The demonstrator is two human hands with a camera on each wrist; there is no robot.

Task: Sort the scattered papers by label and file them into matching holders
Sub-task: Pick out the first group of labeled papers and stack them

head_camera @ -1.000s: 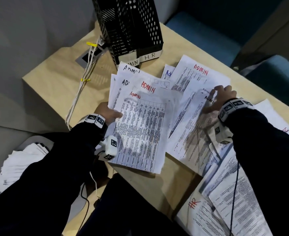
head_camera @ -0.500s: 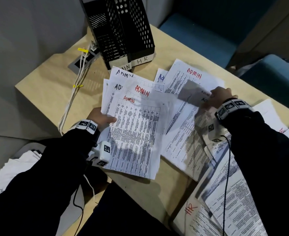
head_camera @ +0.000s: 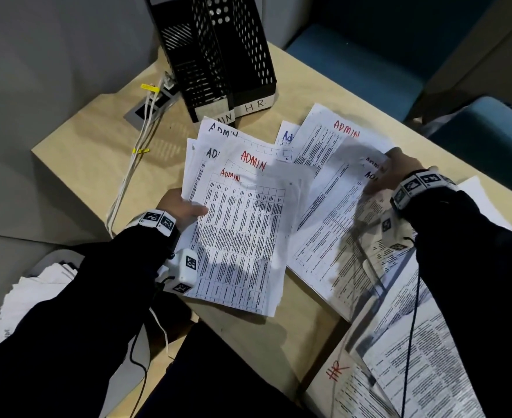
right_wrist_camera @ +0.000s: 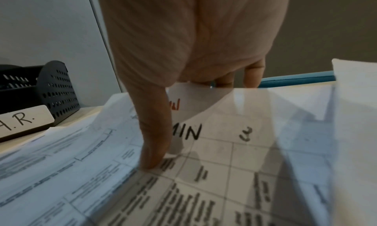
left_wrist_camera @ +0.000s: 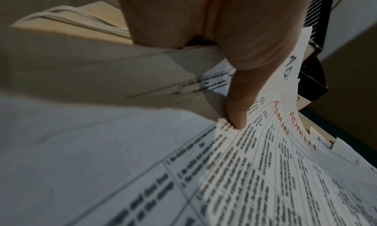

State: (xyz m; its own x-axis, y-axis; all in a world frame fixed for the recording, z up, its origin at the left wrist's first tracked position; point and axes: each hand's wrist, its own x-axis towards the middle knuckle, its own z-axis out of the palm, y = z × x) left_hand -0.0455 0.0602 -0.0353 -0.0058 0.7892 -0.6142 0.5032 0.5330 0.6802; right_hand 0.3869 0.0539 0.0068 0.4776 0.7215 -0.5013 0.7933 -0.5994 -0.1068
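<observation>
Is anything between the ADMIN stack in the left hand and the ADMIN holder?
Nothing visible. The ADMIN stack in the left hand lies just short of the ADMIN holder; only its top sheet overlaps the holder's label.

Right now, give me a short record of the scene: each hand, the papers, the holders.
left hand: holds a fanned stack of ADMIN papers by its left edge, thumb on top
right hand: pinches the top corner of loose ADMIN sheets to the right of that stack
holders: two black mesh holders at the table's far edge, labelled ADMIN and HR
HR paper: lies near the bottom right, unsorted
table: light wood, white cables along its left side
</observation>
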